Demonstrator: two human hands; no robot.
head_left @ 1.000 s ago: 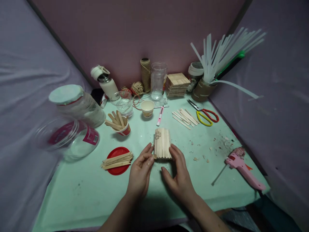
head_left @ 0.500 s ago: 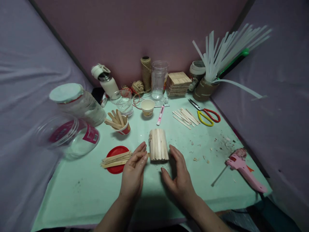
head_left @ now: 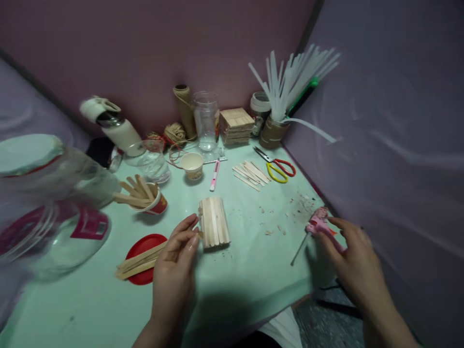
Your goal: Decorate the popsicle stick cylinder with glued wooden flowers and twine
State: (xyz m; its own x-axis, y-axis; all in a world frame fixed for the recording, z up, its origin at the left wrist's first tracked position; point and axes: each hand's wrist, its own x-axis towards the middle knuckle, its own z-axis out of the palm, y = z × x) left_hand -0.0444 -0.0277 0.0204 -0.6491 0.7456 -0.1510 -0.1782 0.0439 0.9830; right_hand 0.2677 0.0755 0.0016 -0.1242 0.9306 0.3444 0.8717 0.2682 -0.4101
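Pink jar label (head_left: 89, 224) unreadable, right hand (head_left: 353, 256) at glue gun (head_left: 321, 226)

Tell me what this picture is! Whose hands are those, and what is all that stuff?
No machine here: a person wears a camera on the head, so you see their own two hands from above. The left hand touches a little tube of wooden sticks on a green table. The right hand is on a pink glue gun; whether it grips is unclear. Around lie scissors, a cup of sticks, a red lid with more sticks, and big jars.
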